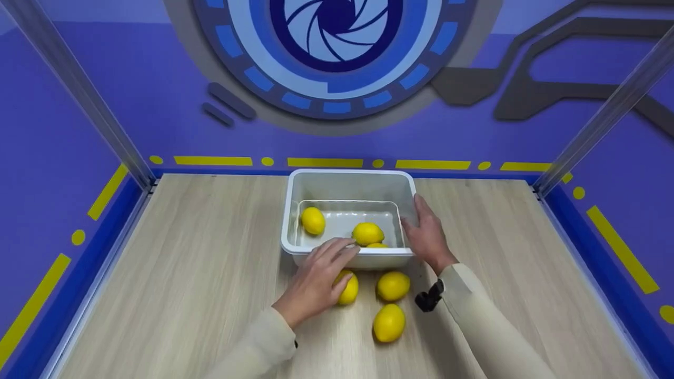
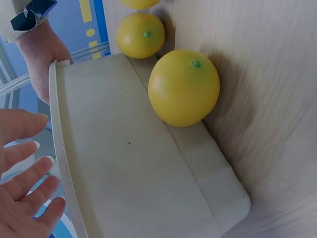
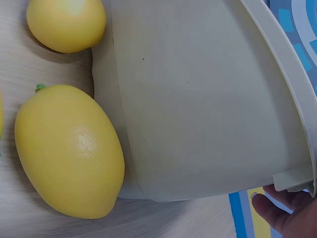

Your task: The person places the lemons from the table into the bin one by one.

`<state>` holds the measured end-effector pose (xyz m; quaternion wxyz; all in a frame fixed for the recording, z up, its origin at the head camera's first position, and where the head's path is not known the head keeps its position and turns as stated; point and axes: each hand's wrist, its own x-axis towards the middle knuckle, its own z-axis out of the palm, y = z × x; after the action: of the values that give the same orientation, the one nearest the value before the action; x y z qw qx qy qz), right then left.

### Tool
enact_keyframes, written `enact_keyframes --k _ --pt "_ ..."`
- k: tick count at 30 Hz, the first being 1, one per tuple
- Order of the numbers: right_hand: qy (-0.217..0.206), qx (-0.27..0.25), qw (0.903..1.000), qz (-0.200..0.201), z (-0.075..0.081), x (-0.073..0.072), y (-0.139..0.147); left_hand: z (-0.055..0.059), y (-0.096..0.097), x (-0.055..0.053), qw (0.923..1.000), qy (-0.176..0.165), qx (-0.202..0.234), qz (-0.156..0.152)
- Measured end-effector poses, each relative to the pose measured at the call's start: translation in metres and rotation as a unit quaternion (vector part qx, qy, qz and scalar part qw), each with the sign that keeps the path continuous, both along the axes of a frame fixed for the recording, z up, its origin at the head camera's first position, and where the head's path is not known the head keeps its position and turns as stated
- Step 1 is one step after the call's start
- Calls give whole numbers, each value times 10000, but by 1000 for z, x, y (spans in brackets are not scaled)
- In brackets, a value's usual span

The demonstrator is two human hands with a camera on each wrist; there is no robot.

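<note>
A white plastic bin stands at the back middle of the table, with three lemons visible inside, one at the left and two at the right. My right hand grips the bin's right end at the rim. Over the front rim is my left hand, its fingers spread and nothing held in them, as the left wrist view confirms. Below it, partly covered by the thumb in the head view, a lemon lies against the bin's front. Another lemon sits beside it, and a third lemon lies nearer me.
The wood-grain table reaches out on both sides of the bin. Blue-purple panels with yellow dashes enclose it at the back and sides, with metal posts at the corners. A black wrist device sits by my right cuff.
</note>
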<state>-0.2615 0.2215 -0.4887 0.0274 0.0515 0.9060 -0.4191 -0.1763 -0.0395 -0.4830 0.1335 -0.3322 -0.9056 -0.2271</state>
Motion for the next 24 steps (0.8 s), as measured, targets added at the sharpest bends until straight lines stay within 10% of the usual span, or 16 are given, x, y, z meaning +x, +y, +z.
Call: enact_keyframes --k 24 --pt "61 -9 10000 -23 1 1 -1 -9 -1 10 9996 42 207 -210"
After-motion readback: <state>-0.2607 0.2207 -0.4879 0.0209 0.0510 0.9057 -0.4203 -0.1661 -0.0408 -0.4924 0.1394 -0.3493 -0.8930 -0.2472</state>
